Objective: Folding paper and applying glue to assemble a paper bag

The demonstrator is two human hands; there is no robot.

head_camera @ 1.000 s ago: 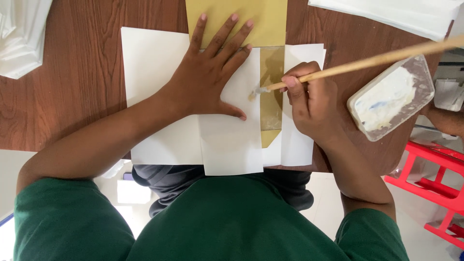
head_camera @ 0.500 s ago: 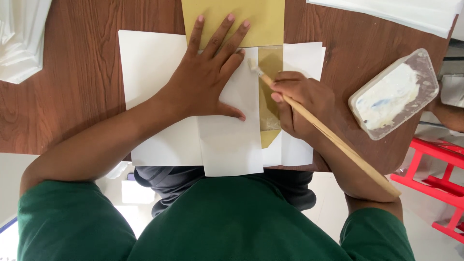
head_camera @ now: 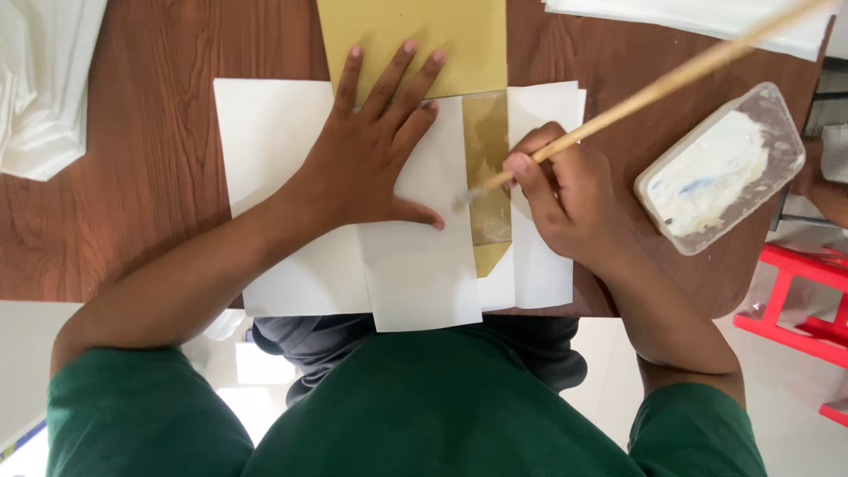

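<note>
1. Two hands work over stacked sheets. The left hand (head_camera: 375, 163) lies flat with fingers spread wide, pressing a white paper sheet (head_camera: 424, 274) that masks all but a narrow strip of the mustard-yellow paper (head_camera: 488, 168) beneath.
2. The right hand (head_camera: 565, 199) is closed around a long wooden-handled brush (head_camera: 654, 88). Its bristle end rests on the exposed strip, just right of the left thumb.
3. The strip's long axis runs near to far. The brush handle slants away to the far right, crossing that axis. The right hand is the nearer one, touching the strip's right edge.
4. A clear plastic tub of white paste (head_camera: 720, 168) sits right of the right hand, close but apart.
5. The brown wood-grain tabletop (head_camera: 159, 203) carries everything. Crumpled white material (head_camera: 40, 84) lies far left, and a red stool (head_camera: 799, 305) stands off the right edge.
</note>
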